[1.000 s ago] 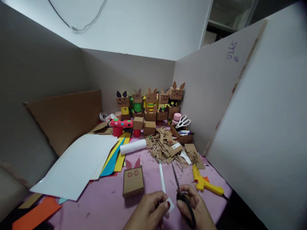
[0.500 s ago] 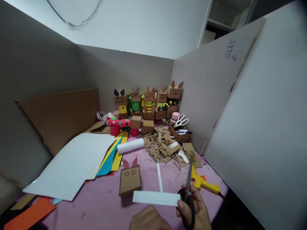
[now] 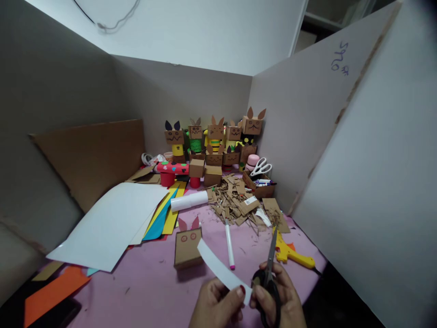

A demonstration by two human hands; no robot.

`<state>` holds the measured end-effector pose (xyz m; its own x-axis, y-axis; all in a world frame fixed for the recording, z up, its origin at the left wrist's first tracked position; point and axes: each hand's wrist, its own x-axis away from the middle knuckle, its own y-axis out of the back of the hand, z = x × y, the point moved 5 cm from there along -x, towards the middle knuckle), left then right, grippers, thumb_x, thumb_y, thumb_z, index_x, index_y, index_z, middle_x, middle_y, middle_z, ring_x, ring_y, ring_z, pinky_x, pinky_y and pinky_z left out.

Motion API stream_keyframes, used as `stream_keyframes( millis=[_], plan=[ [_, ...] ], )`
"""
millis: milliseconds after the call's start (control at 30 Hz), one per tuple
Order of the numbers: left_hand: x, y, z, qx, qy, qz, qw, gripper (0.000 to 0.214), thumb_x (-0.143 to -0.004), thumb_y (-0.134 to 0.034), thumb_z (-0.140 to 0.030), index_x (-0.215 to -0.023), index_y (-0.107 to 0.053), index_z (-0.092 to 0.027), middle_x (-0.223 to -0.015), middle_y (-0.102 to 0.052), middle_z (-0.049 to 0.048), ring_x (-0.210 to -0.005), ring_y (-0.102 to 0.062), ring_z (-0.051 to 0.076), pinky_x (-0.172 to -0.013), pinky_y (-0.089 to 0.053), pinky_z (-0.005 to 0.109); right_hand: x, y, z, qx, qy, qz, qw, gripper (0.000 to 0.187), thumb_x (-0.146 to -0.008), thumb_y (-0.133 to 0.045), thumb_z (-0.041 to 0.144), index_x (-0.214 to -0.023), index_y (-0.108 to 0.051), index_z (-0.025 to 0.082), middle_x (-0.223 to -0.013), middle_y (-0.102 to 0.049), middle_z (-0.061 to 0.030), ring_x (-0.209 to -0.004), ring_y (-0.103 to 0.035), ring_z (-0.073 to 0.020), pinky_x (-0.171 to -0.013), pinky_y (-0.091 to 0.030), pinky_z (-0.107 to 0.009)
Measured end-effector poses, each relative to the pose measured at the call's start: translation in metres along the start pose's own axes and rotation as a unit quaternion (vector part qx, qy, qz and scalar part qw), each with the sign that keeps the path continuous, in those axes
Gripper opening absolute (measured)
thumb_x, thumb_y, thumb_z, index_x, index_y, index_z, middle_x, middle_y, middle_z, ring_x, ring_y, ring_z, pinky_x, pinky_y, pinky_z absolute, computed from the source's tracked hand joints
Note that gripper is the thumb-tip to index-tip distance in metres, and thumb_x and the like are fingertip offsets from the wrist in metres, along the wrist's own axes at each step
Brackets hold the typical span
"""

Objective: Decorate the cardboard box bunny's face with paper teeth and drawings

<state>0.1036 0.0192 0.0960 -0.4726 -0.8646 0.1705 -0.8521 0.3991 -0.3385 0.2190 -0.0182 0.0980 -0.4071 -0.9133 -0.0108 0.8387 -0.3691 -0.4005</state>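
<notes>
My left hand (image 3: 218,303) pinches a white paper strip (image 3: 218,266) near its lower right end. The strip slants up to the left and curves slightly, its far end in front of a small cardboard box head (image 3: 187,253) with pink ears and drawn eyes. Black-handled scissors (image 3: 270,262) are in my right hand (image 3: 285,298), blades pointing up and looking closed. The right thumb lies close to the strip's end; whether it touches is unclear. Beyond the strip lies a white marker (image 3: 229,246) with a pink end.
A yellow glue gun (image 3: 293,255) lies right of the scissors. Cardboard scraps (image 3: 232,200) are heaped behind the marker, near a white paper roll (image 3: 189,201). White sheets (image 3: 102,223) and coloured paper spread leftward. Cardboard animal figures (image 3: 215,132) stand against the back panel.
My left hand has come up and taken hold of the strip, which was level in my right hand and now slants. The marker's pink end is uncovered. The view has shifted slightly.
</notes>
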Motion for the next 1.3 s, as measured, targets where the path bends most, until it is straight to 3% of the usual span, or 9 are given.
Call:
stream_keyframes(
  millis=[233,367,467,600,733,900,1067,1200,1300],
  plan=[
    [0.002,-0.004,0.0,0.033,0.012,0.038,0.999,0.046,-0.065,-0.078,-0.057,-0.073,-0.071,-0.012,-0.062,-0.064,-0.0002,-0.045,-0.047,0.006,-0.044,-0.035,0.018,-0.002,-0.001,0.007,0.017,-0.024,0.015,0.999,0.048,-0.055,-0.089,0.04,-0.087,-0.059,0.022,-0.054,-0.06,0.0049,-0.045,-0.053,-0.011,-0.047,-0.045,-0.022],
    [0.006,-0.011,-0.006,0.11,-0.009,0.053,0.992,0.041,-0.055,-0.091,-0.038,-0.086,-0.073,-0.016,-0.072,-0.071,0.0023,-0.068,-0.062,0.013,-0.063,-0.045,0.021,-0.002,0.0,0.002,-0.018,-0.036,0.007,0.999,0.05,-0.057,-0.088,0.043,-0.091,-0.057,0.022,-0.054,-0.059,0.0068,-0.045,-0.05,-0.0077,-0.047,-0.042,-0.018],
    [0.009,-0.012,-0.006,0.141,-0.005,0.047,0.989,0.038,-0.054,-0.092,-0.033,-0.086,-0.075,-0.019,-0.076,-0.073,0.0013,-0.078,-0.064,0.015,-0.073,-0.047,0.025,0.0,-0.003,-0.003,-0.048,-0.05,0.025,0.997,0.051,-0.058,-0.087,0.045,-0.091,-0.057,0.022,-0.057,-0.058,0.0072,-0.047,-0.047,-0.0063,-0.048,-0.039,-0.017],
    [0.009,-0.008,-0.005,0.102,0.005,0.049,0.994,0.033,-0.056,-0.091,-0.035,-0.081,-0.076,-0.019,-0.075,-0.073,0.0001,-0.075,-0.062,0.013,-0.07,-0.045,0.021,0.005,-0.004,0.001,-0.037,-0.038,-0.002,0.999,0.048,-0.057,-0.087,0.045,-0.088,-0.058,0.023,-0.057,-0.058,0.0067,-0.048,-0.047,-0.0067,-0.048,-0.04,-0.017],
    [0.005,-0.005,-0.002,0.051,0.017,0.074,0.996,0.039,-0.061,-0.087,-0.042,-0.087,-0.077,-0.016,-0.069,-0.07,0.001,-0.061,-0.057,0.01,-0.057,-0.042,0.02,0.008,-0.001,0.008,0.006,0.0,-0.04,0.999,0.046,-0.053,-0.09,0.038,-0.085,-0.06,0.025,-0.059,-0.062,0.005,-0.049,-0.053,-0.0103,-0.05,-0.045,-0.02],
    [0.003,0.003,0.003,0.039,0.041,0.041,0.998,0.04,-0.063,-0.083,-0.051,-0.066,-0.074,-0.012,-0.056,-0.066,0.0001,-0.049,-0.054,0.008,-0.051,-0.039,0.019,0.01,0.001,0.006,0.036,0.015,-0.045,0.998,0.041,-0.055,-0.089,0.035,-0.084,-0.063,0.025,-0.058,-0.062,0.0054,-0.049,-0.056,-0.0103,-0.051,-0.048,-0.019],
    [0.005,0.003,0.005,0.051,0.051,0.028,0.997,0.044,-0.067,-0.078,-0.056,-0.066,-0.072,-0.012,-0.05,-0.065,-0.0004,-0.044,-0.052,0.007,-0.049,-0.038,0.018,0.008,-0.002,0.005,0.035,0.012,-0.051,0.998,0.044,-0.053,-0.09,0.037,-0.084,-0.062,0.024,-0.059,-0.062,0.0048,-0.049,-0.055,-0.0101,-0.051,-0.048,-0.02],
    [0.007,0.0,-0.002,0.054,0.029,0.023,0.998,0.042,-0.057,-0.085,-0.051,-0.067,-0.073,-0.013,-0.062,-0.07,0.0016,-0.05,-0.056,0.008,-0.051,-0.04,0.019,0.005,-0.006,0.001,-0.007,-0.017,-0.03,0.999,0.046,-0.058,-0.088,0.043,-0.088,-0.058,0.024,-0.054,-0.059,0.0064,-0.046,-0.052,-0.0092,-0.046,-0.046,-0.02],
    [0.008,0.001,-0.005,0.026,0.033,0.003,0.999,0.042,-0.055,-0.086,-0.052,-0.061,-0.069,-0.014,-0.06,-0.069,0.0012,-0.05,-0.055,0.01,-0.052,-0.042,0.021,0.004,-0.007,-0.002,-0.027,-0.025,-0.023,0.999,0.047,-0.058,-0.087,0.043,-0.088,-0.057,0.023,-0.054,-0.058,0.0067,-0.046,-0.052,-0.0091,-0.043,-0.044,-0.02]
  ],
)
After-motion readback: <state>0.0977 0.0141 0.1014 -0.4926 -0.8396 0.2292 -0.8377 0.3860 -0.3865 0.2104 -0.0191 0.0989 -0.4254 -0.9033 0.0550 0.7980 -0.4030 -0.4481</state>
